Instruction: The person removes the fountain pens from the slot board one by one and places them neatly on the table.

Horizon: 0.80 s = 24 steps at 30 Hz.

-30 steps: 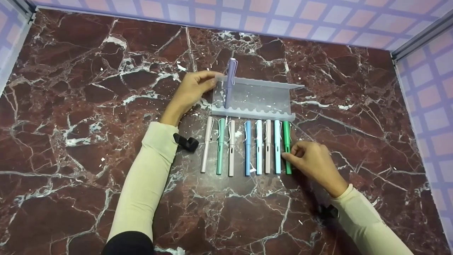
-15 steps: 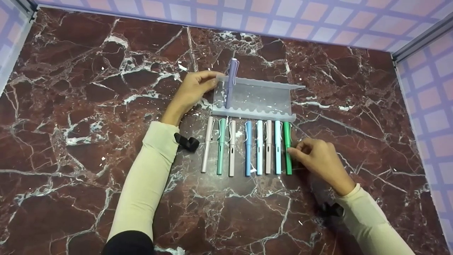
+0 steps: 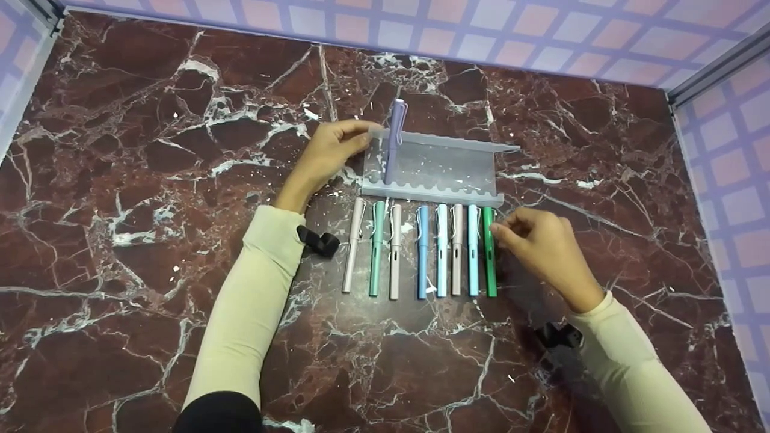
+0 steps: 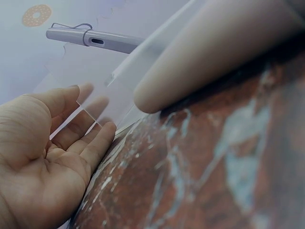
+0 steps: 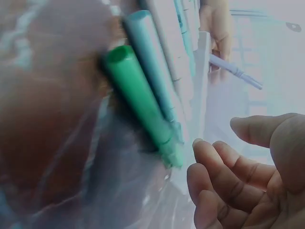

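Note:
A clear plastic pen stand (image 3: 445, 165) with scalloped edges stands at the middle of the table. My left hand (image 3: 331, 147) pinches its upper left corner; in the left wrist view the thumb and fingers (image 4: 97, 143) lie on either side of the clear sheet. A purple pen (image 3: 395, 126) leans in the stand near its left end, cap up. Beside the cap end of a green pen (image 3: 491, 270), at the right of a row, is my right hand (image 3: 541, 243). The right wrist view shows its thumb (image 5: 252, 130) apart from loosely bent fingers, nothing between them.
In the row in front of the stand lie several more pens, among them a blue pen (image 3: 422, 258), a teal pen (image 3: 376, 252) and a pale pink pen (image 3: 354, 246). Checkered panels (image 3: 373, 24) border the dark red marbled table (image 3: 150, 337).
My right hand has left the lower part of the green pen and moved up along its right side toward the cap end. The left hand stays at the stand's corner.

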{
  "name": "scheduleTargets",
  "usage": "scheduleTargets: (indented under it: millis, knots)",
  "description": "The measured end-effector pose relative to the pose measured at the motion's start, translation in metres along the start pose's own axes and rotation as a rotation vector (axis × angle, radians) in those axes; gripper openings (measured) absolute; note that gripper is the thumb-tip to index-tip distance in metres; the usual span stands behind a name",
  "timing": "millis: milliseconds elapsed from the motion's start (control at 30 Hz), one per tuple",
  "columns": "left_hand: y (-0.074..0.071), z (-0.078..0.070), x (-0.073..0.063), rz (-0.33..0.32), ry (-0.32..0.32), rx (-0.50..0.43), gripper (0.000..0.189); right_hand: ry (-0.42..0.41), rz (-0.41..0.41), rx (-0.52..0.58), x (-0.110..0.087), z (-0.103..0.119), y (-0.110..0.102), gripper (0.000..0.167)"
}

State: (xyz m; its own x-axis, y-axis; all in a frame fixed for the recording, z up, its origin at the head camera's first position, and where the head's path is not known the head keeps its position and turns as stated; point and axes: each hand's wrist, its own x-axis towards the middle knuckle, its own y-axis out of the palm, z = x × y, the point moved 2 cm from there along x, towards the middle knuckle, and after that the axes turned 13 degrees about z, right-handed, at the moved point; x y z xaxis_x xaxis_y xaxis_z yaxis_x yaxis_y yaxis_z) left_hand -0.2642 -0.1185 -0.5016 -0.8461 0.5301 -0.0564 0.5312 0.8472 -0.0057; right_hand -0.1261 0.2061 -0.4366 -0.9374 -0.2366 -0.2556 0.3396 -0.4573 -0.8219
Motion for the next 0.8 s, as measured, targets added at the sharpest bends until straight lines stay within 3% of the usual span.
scheduleTargets:
  millis: [267, 800]
  knots:
    - [0.0, 0.001, 0.001, -0.003, -0.003, -0.008, 0.025, -0.076, -0.005, -0.006, 0.025, 0.028, -0.002, 0.015]
    - [0.0, 0.0, 0.0, -0.01, -0.052, -0.004, 0.027, -0.096, 0.068, 0.102, 0.078, 0.082, 0.003, 0.017]
